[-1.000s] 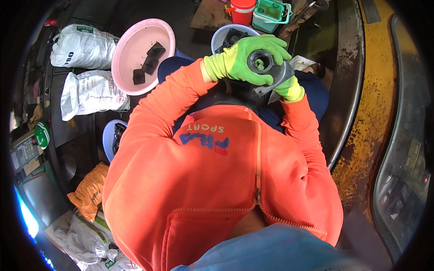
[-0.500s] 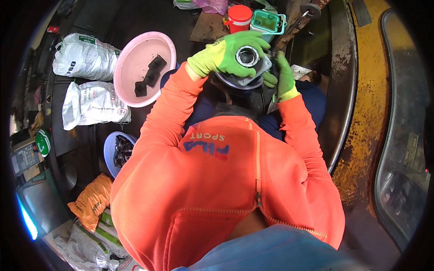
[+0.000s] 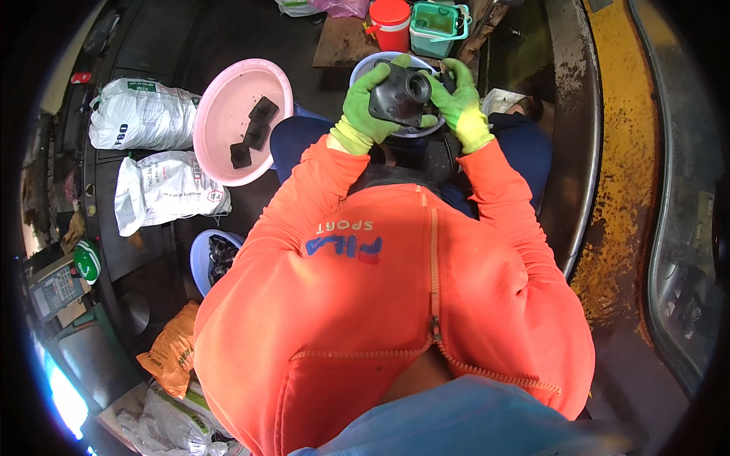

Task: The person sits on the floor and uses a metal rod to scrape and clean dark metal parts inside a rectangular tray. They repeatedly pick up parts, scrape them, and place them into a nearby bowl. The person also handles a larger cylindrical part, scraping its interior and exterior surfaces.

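Observation:
My left hand [image 3: 357,110], in a green and yellow glove, grips a black moulded plastic part [image 3: 390,102]. The part has a square flange and a round, hollow neck that faces up and to the right. Close against the neck is my right hand [image 3: 461,110], gloved alike, with bent fingers. Something small and dark shows among those fingers, too hidden to name. Beneath both hands stands a pale purple basin [image 3: 360,71], mostly covered by them and the part.
Left of my knees lies a pink basin [image 3: 220,99] holding several black square pieces [image 3: 258,125]. White sacks [image 3: 144,114] and a blue tub [image 3: 199,258] of dark pieces flank it. Ahead are a red jug [image 3: 390,26] and a teal box [image 3: 435,34]. A rusty yellow frame [image 3: 612,228] borders the right.
My left hand has come down and left, turning the part so its dark neck points up and right. My right hand has moved up and left, close to the neck.

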The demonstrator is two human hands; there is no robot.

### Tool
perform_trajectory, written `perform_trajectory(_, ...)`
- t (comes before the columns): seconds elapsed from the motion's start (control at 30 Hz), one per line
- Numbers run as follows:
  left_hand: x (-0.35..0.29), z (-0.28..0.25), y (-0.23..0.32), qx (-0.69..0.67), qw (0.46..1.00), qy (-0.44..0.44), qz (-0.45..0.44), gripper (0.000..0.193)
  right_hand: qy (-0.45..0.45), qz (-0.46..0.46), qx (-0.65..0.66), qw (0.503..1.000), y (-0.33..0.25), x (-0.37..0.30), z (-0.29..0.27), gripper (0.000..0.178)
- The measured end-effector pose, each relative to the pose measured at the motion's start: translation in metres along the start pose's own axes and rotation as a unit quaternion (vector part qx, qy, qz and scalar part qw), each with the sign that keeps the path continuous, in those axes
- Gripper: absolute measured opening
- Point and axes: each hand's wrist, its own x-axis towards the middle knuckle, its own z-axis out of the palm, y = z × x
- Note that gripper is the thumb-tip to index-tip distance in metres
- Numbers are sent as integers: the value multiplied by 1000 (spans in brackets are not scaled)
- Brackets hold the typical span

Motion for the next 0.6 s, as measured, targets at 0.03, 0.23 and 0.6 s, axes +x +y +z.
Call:
perform_trajectory(0.03, 1, -3, 3, -36, 999, 6, -18, 50, 47, -6, -142, 989, 2, 0, -6, 36)
perform_trajectory(0.23, 2, -11, 25, 25, 997, 31, -66, 35, -173, -196, -104, 960, 11, -5, -29, 24)
perform_trajectory(0.6, 6, -5, 31, 128, 991, 19, 31, 62, -185, -254, -157, 936, 5, -7, -26, 27)
